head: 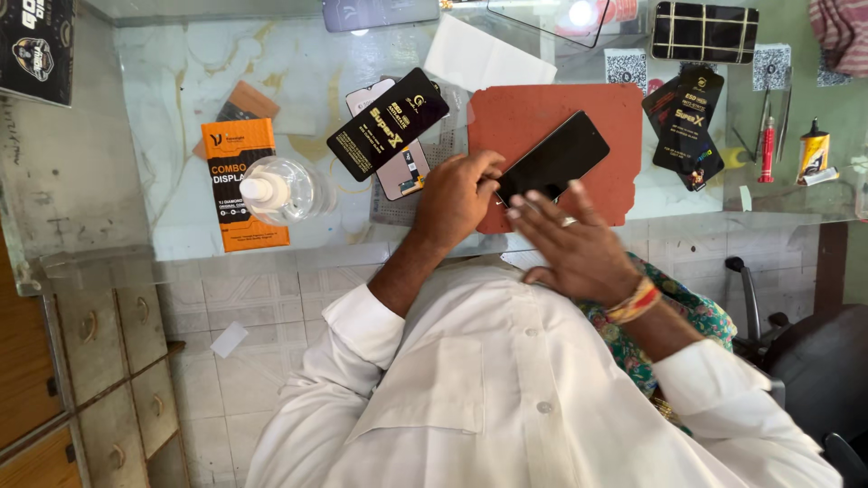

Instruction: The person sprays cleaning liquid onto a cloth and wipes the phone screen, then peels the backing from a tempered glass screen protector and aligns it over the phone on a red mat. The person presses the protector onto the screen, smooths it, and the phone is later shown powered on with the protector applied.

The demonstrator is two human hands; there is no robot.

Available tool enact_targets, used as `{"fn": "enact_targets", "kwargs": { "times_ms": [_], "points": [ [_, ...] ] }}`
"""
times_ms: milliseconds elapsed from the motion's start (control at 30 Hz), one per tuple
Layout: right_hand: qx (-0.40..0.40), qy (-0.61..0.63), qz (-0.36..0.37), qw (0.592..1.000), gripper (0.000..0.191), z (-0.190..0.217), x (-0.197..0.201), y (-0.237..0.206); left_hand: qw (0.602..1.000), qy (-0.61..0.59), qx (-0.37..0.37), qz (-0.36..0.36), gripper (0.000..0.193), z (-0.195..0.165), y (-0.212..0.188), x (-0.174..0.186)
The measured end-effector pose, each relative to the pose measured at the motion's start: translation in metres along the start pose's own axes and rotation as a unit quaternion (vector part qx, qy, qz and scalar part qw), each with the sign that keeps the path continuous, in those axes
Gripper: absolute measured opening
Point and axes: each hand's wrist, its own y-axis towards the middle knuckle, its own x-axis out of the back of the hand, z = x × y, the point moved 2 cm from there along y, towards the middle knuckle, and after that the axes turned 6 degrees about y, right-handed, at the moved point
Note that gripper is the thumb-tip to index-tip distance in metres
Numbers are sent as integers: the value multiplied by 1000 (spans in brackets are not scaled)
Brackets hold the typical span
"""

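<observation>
While left hand (457, 194) hides phone (553, 158) corner | right hand (579, 246) blurred

Glass-topped surface (181, 81) with pale marbled underlay. At its middle, a red-brown mat (608, 154) carrying a black phone (553, 157). Left of the mat: a black flat packet (387, 124) over a phone screen part (402, 172), then a clear bottle (282, 190) touching an orange box (237, 154). Above the mat: a white sheet (488, 59). Right of the mat: two black packets (689, 126), tweezers (783, 117), a red tool (768, 149), a small yellow tube (814, 154). Above and right of the mat: a black checked case (705, 32).
</observation>
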Motion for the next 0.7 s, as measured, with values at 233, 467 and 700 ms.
{"fn": "enact_targets", "kwargs": {
  "times_ms": [233, 467, 700],
  "points": [
    [-145, 26, -84, 986, 95, -1, 39, 19, 999, 15, 10, 41, 41, -1, 6, -6],
    [-109, 21, -57, 992, 87, -8, 25, -5, 998, -15, 6, 67, 25, 1, 12, -5],
    [-75, 46, -54, 995, 92, 10, 14, -2, 997, 24, -55, 48, 22, -2, 7, -4]
  ]
}}
